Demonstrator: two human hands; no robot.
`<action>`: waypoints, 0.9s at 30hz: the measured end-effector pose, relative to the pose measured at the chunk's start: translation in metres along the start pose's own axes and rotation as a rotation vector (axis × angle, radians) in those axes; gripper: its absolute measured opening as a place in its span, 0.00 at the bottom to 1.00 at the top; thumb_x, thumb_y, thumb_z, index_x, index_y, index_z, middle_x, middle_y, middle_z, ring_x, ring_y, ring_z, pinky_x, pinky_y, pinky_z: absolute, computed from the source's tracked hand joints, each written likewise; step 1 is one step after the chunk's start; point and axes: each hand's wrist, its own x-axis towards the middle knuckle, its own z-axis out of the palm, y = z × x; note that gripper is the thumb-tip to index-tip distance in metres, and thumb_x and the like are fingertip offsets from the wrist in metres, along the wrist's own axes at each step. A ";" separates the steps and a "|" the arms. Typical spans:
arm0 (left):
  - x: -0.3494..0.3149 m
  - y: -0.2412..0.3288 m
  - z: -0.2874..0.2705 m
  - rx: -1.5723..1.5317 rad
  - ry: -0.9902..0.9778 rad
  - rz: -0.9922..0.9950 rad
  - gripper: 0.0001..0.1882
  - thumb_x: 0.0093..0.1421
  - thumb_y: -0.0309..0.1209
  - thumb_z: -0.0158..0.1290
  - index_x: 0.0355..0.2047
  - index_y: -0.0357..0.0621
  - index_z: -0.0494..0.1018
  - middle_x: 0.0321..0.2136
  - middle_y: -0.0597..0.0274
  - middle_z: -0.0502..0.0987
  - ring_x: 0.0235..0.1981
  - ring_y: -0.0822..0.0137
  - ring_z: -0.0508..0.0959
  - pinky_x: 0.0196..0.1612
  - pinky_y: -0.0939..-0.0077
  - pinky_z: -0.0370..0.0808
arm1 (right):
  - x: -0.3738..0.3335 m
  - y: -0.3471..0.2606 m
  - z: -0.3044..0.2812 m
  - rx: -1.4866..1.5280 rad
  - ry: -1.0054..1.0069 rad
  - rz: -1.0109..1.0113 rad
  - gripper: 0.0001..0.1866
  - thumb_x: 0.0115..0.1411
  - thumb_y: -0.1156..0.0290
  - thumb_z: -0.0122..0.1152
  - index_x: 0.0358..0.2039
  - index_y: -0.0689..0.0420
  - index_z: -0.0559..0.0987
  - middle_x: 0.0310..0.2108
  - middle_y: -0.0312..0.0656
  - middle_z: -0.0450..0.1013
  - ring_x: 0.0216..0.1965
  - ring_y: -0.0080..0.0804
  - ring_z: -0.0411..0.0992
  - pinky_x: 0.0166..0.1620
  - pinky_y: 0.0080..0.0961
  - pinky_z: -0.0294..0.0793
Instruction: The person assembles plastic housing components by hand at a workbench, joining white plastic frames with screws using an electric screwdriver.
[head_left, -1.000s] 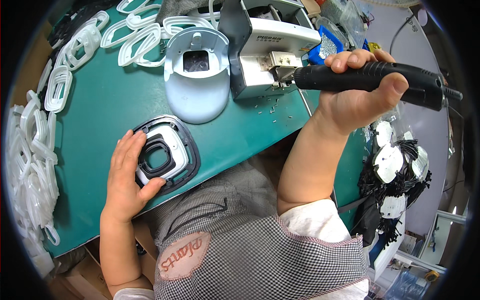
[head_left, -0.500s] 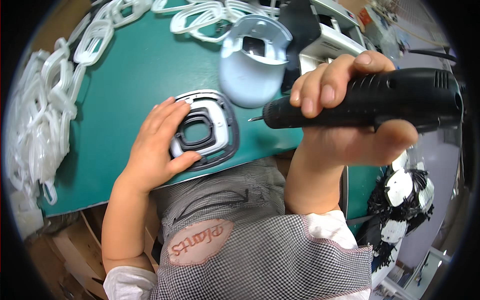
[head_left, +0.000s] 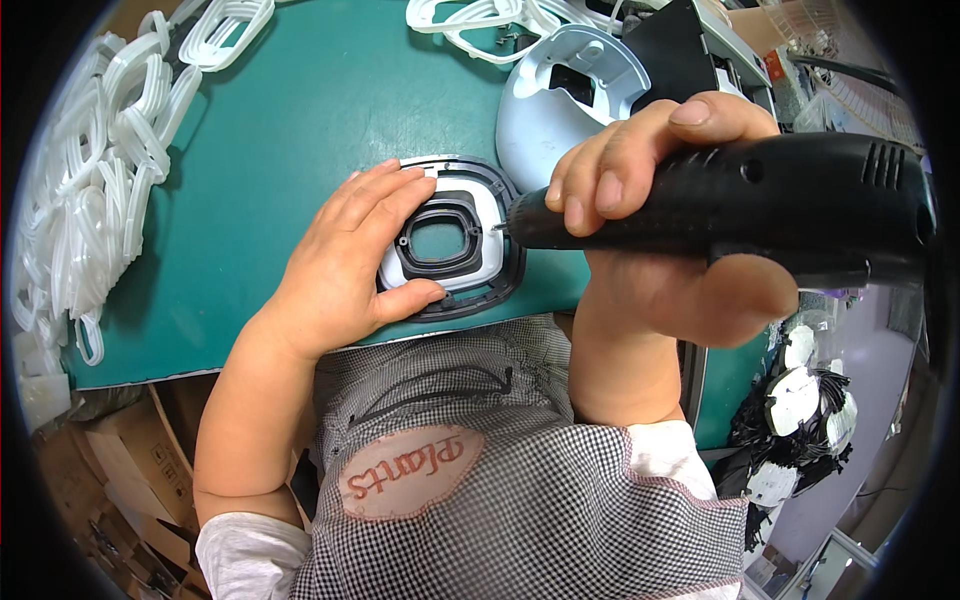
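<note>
Gripping a black electric screwdriver (head_left: 740,205), the right hand (head_left: 670,295) holds its bit (head_left: 497,228) at the right side of a black-and-white plastic frame (head_left: 489,207); I can't tell whether they touch. The left hand (head_left: 345,255) lies open, fingers and thumb resting on the frame's left side. That frame sits on the green tabletop (head_left: 300,130), near a pale blue housing (head_left: 535,125).

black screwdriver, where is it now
In the head view, the black screwdriver is right of centre, in the right hand, its tip by the right side of the black-and-white frame.
</note>
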 end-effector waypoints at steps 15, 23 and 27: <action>0.001 0.004 -0.002 -0.023 0.002 -0.015 0.41 0.44 0.42 0.64 0.57 0.43 0.64 0.57 0.53 0.67 0.61 0.49 0.63 0.64 0.54 0.57 | 0.001 -0.016 0.005 -0.172 0.045 0.076 0.48 0.48 0.31 0.58 0.49 0.65 0.62 0.27 0.44 0.69 0.22 0.31 0.70 0.27 0.28 0.75; 0.001 0.005 -0.003 -0.016 0.016 -0.013 0.40 0.44 0.42 0.64 0.57 0.44 0.64 0.56 0.54 0.67 0.60 0.50 0.63 0.63 0.55 0.58 | 0.006 -0.004 0.003 -0.050 -0.074 0.063 0.43 0.49 0.35 0.62 0.45 0.65 0.64 0.24 0.44 0.69 0.21 0.30 0.70 0.26 0.27 0.74; 0.003 0.007 -0.002 -0.020 0.020 0.000 0.39 0.44 0.42 0.64 0.57 0.44 0.64 0.56 0.54 0.67 0.60 0.51 0.63 0.64 0.55 0.58 | 0.012 0.002 -0.003 0.063 -0.219 0.066 0.39 0.49 0.39 0.65 0.41 0.64 0.66 0.22 0.43 0.69 0.20 0.30 0.70 0.26 0.27 0.74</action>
